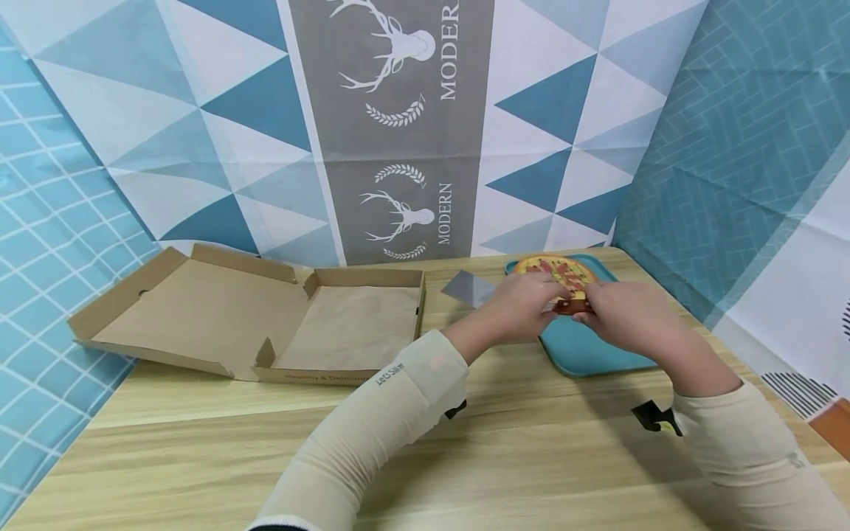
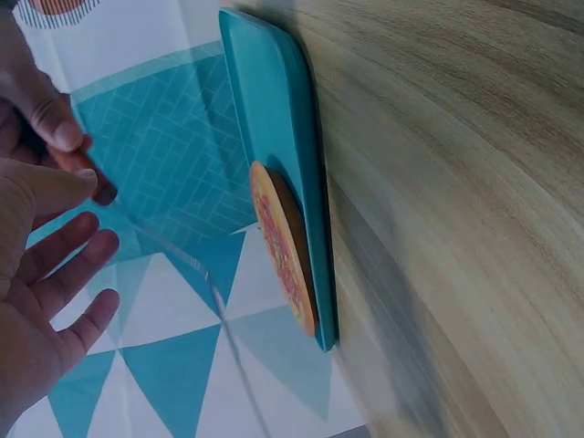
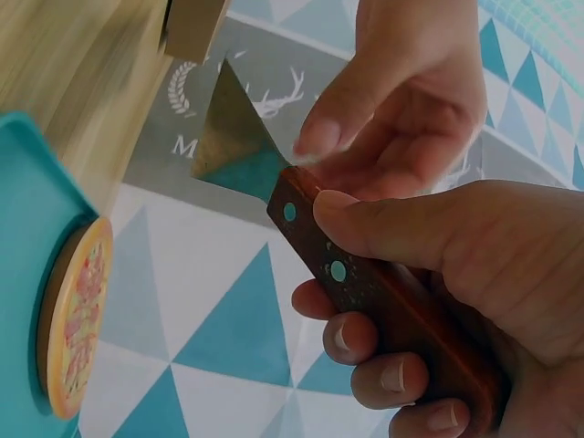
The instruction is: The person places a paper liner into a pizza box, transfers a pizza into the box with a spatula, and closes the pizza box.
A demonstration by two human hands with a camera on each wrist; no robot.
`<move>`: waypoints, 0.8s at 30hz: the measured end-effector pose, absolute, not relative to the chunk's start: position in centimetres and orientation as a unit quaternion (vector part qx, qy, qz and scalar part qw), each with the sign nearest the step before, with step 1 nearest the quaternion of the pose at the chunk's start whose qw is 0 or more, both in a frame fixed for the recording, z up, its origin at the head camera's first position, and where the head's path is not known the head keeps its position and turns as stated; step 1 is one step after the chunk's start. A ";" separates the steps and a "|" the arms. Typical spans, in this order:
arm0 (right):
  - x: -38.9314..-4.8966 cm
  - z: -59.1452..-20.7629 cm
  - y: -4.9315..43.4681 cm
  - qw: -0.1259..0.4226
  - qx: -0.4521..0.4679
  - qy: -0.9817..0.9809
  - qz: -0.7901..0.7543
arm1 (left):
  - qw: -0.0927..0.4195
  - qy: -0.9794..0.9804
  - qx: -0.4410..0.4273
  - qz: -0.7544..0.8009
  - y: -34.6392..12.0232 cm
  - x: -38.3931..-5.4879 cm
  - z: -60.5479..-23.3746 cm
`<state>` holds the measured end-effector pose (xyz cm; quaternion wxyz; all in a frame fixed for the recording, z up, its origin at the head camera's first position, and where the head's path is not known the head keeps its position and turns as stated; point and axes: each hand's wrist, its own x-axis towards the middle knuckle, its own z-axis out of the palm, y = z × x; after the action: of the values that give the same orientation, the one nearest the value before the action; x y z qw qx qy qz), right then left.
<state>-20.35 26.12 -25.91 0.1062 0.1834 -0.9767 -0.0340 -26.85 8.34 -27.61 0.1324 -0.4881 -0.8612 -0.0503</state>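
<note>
"Where was the spatula [image 3: 310, 233]?"

"Raised near the tray [image 1: 591, 350], its handle [image 3: 392, 292] wrapped by the right hand [image 1: 634, 317], thumb along the wood. The blade [image 3: 239, 146] pointed towards the left hand's side."

"And the left hand [image 1: 521, 306]?"

"Just beside the handle's front end, fingers loose and parted. I couldn't tell whether its thumb touched the wood."

"So what worried you?"

"A handover, if one was meant. Had the right fingers let go before the left ones closed, the spatula would likely have dropped, perhaps onto the pizza [image 1: 561, 271] lying flat on the tray."

"Anything else?"

"Neither hand held the tray down. A hard shove under the crust could have slid tray and pizza together across the counter [image 1: 531, 442]. Too steep a blade might have gouged the base or flipped the pizza."

"And the open box [image 1: 368, 278]?"

"It stood to the left, near the left sleeve [image 1: 428, 376]; a careless elbow might have nudged it."
</note>
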 end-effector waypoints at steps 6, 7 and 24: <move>-20.2 -25.8 27.5 0.101 0.163 -0.981 -0.041 | 0.124 -0.868 -0.476 -0.069 7.9 -27.1 -27.9; -20.2 -25.8 27.7 0.100 0.163 -0.981 -0.038 | 0.125 -0.868 -0.476 -0.074 7.7 -27.1 -28.0; -19.3 -25.4 31.3 0.052 0.120 -0.991 -0.034 | -0.018 -0.872 -0.357 -0.334 7.9 -27.7 -30.5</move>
<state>-19.28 31.28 -25.39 0.0523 0.1196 -0.9909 -0.0341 -27.73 7.91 -30.45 -0.0184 -0.3565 -0.8722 -0.3344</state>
